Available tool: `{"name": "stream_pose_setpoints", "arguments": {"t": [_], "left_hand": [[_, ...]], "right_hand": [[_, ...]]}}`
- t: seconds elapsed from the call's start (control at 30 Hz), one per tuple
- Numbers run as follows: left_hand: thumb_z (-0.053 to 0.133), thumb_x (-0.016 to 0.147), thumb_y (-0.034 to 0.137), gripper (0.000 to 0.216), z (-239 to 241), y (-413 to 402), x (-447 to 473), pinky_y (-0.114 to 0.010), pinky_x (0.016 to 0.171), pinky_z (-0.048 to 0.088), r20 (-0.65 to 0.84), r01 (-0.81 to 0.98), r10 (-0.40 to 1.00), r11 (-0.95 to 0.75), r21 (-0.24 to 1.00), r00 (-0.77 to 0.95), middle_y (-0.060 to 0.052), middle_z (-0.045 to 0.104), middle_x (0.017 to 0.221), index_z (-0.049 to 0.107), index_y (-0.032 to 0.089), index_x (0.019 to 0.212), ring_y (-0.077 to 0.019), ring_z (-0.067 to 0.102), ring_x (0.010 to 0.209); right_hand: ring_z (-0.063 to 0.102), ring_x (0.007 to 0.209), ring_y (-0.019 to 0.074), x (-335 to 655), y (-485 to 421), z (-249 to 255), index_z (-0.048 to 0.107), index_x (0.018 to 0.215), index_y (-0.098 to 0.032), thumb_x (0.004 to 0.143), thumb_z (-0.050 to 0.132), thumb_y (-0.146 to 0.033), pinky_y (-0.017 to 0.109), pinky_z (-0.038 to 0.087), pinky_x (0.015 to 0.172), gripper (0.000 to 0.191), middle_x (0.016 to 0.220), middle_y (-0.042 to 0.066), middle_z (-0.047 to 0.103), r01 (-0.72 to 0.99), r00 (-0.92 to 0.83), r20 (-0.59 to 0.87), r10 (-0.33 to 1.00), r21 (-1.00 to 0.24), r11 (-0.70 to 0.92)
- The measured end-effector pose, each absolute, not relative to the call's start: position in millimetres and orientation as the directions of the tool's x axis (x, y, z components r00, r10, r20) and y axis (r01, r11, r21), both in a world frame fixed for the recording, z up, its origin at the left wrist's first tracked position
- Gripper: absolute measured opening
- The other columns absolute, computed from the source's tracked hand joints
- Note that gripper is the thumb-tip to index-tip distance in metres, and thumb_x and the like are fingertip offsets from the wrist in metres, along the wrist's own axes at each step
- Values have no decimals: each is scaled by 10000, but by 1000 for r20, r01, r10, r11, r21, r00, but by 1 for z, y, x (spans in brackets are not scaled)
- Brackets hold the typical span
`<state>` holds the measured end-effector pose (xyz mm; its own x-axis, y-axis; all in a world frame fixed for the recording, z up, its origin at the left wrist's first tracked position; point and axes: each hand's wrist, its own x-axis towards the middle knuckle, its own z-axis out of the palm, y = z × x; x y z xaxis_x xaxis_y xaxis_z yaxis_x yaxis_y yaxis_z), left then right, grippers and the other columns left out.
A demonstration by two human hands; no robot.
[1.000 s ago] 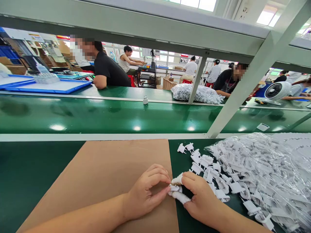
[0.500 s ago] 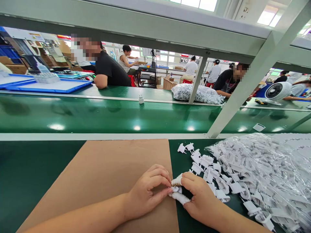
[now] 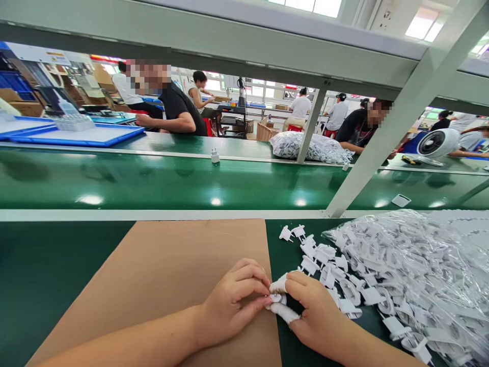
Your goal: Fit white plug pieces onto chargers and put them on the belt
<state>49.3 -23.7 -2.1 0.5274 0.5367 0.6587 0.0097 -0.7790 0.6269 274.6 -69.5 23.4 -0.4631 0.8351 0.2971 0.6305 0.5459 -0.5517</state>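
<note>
Nearest us, the right hand (image 3: 317, 311), thumb and forefinger wrapped in white, grips a small white part (image 3: 277, 297) from both sides; the left hand (image 3: 233, 298) has its thumb and fingertips pinched close on the part's left end. The part sits over the right edge of a cardboard sheet (image 3: 160, 285). We judge this one piece to be unfinished; loose white plug parts (image 3: 309, 265) and a clear bag (image 3: 412, 255) of similar ones lie at right, though we cannot tell which, if any, are done. Beneath is a dark green bench (image 3: 57, 270). Beyond, a green belt (image 3: 171, 183) bears an upright white adapter (image 3: 215, 157). Farther off we see a blue-rimmed tray (image 3: 126, 138), a fan (image 3: 437, 142) and seated co-workers.
</note>
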Motion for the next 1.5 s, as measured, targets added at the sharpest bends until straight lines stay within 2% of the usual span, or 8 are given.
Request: {"name": "stream_pose_setpoints", "arguments": {"t": [0.23, 0.37, 0.57, 0.8, 1.07, 1.27, 1.5], "left_hand": [[601, 974, 28, 206, 2, -28, 49, -336, 982, 516, 690, 8, 513, -806, 592, 511, -65, 701, 1053, 646, 192, 1090, -190, 597, 1049], [587, 977, 26, 204, 1, -30, 47, -343, 1027, 493, 698, 19, 502, -818, 574, 510, -65, 693, 1064, 631, 190, 1089, -191, 591, 1076], [577, 985, 47, 162, 1, -28, 45, -345, 1001, 505, 699, 19, 515, -812, 584, 496, -70, 679, 1063, 604, 191, 1054, -195, 583, 1069], [562, 990, 20, 227, 1, -27, 45, -339, 997, 517, 704, 35, 504, -824, 565, 500, -79, 687, 1081, 633, 191, 1122, -198, 586, 1093], [536, 983, 2, 269, 3, -26, 46, -343, 991, 526, 716, 90, 530, -827, 555, 455, -70, 702, 1073, 654, 201, 1119, -198, 604, 1079], [630, 975, 72, 138, 1, -26, 46, -342, 936, 537, 708, 81, 563, -803, 590, 426, -58, 691, 1029, 633, 209, 983, -200, 607, 1040], [540, 976, -4, 275, 0, -25, 46, -354, 968, 521, 703, 119, 556, -814, 568, 444, -75, 681, 1069, 667, 207, 1099, -203, 592, 1082]], "right_hand": [[574, 761, 174, 271, -73, 30, 564, 882, -219, 938, 630, -187, 285, 395, 648, 92, 858, 27, 638, 635, -464, 257, 848, -571, 520], [573, 755, 173, 272, -74, 30, 560, 895, -222, 939, 627, -191, 286, 402, 646, 86, 859, 24, 634, 620, -455, 286, 843, -578, 531], [584, 758, 177, 274, -72, 28, 573, 963, -225, 875, 620, -118, 290, 420, 646, 146, 890, 26, 638, 622, -407, 301, 862, -600, 503], [615, 826, 195, 274, -70, 26, 616, 1075, -230, 925, 624, -146, 311, 475, 707, 172, 948, 39, 657, 613, -435, 269, 859, -611, 502], [620, 829, 194, 275, -72, 23, 592, 1017, -225, 941, 629, -184, 323, 508, 731, 94, 958, 43, 654, 621, -420, 268, 867, -611, 490], [639, 872, 207, 275, -72, 24, 599, 1056, -223, 943, 609, -192, 341, 535, 764, 118, 1003, 58, 665, 624, -411, 256, 875, -621, 475], [646, 881, 207, 275, -71, 25, 579, 1055, -226, 903, 602, -145, 344, 536, 769, 173, 1018, 57, 660, 644, -398, 232, 887, -618, 451]]}}
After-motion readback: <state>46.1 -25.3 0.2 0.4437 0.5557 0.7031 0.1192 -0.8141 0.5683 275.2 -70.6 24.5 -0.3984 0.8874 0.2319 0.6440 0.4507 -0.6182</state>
